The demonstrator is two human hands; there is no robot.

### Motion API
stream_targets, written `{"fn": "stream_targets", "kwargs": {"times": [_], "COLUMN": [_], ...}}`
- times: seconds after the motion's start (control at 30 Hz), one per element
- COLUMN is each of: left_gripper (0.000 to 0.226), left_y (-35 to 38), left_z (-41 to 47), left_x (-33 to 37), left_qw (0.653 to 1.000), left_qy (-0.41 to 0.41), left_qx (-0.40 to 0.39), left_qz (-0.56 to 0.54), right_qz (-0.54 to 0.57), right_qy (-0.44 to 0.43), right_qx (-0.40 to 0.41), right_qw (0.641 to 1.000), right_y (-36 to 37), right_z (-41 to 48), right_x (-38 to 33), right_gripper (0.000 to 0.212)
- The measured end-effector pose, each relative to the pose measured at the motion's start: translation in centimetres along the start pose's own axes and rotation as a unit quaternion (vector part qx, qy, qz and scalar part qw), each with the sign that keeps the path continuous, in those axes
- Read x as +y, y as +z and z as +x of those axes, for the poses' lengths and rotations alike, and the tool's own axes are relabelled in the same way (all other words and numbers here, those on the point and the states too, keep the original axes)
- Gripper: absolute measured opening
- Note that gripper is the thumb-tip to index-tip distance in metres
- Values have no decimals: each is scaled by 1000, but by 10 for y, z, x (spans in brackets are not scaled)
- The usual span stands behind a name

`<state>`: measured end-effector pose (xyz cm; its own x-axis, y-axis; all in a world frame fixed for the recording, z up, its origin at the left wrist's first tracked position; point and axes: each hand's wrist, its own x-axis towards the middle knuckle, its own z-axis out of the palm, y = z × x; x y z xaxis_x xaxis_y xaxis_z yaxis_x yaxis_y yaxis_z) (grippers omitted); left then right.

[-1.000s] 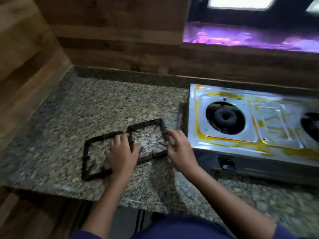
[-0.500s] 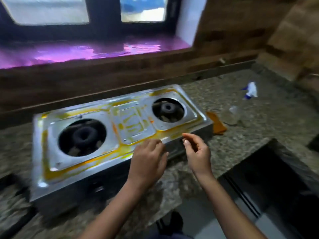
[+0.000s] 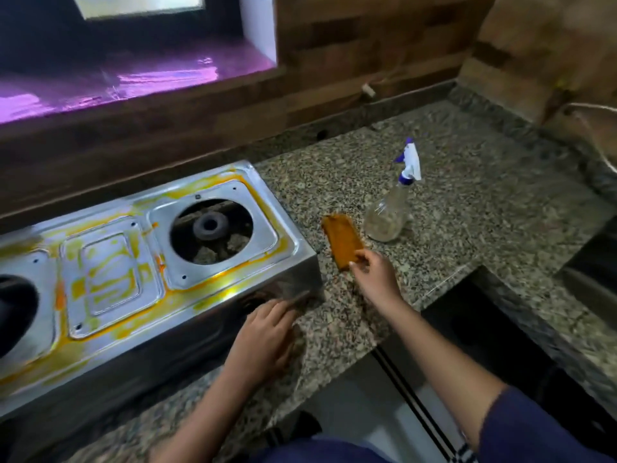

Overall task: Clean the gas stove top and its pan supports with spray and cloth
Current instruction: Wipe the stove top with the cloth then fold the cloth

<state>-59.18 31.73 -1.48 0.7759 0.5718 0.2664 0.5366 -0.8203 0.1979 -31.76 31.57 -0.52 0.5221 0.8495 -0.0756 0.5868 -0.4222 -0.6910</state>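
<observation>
Fingers point(image 3: 362, 259) of right hand point(image 3: 375, 277) pinch near edge of cloth point(image 3: 340, 240).

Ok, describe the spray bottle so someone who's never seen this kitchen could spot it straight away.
Start at the steel gas stove and look at the granite counter just right of it. Past the flat orange cloth stands the spray bottle. It is the only clear, see-through thing there, topped with a white and blue trigger head.
</observation>
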Motion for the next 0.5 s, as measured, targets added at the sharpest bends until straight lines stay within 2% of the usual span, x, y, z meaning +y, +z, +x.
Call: {"fn": "stream_targets", "kwargs": {"times": [0.1, 0.2, 0.23, 0.3, 0.37, 0.43, 0.5], "left_gripper": [33, 30, 30, 31, 30, 28, 27], "left_y": [1, -2, -3, -6, -9, -14, -22], "left_z": [-1, -1, -1, 0, 1, 1, -1], "left_x": [-1, 0, 0, -1, -2, 0, 2], "left_qw": [1000, 1000, 1000, 999, 999, 998, 997], "left_qy": [-13, -14, -12, -7, -6, -7, -15], "left_qx": [-11, -17, -20, -25, -20, -5, 21], "left_qz": [-2, -9, -15, -23, -41, -65, -74], "right_qz": [-95, -159, -175, -180, -121, 33, 226], "right_qy": [-50, -63, -66, -72, -51, 46, 158], "right_qx": [-51, -73, -67, -53, -52, -52, -39], "right_qw": [993, 983, 980, 980, 990, 997, 960], "right_y": [20, 38, 42, 43, 34, 21, 7], "right_z": [43, 65, 69, 75, 79, 83, 85], "right_x": [-1, -2, 1, 1, -5, -15, -24], "right_gripper": [41, 56, 56, 43, 22, 11, 16]}}
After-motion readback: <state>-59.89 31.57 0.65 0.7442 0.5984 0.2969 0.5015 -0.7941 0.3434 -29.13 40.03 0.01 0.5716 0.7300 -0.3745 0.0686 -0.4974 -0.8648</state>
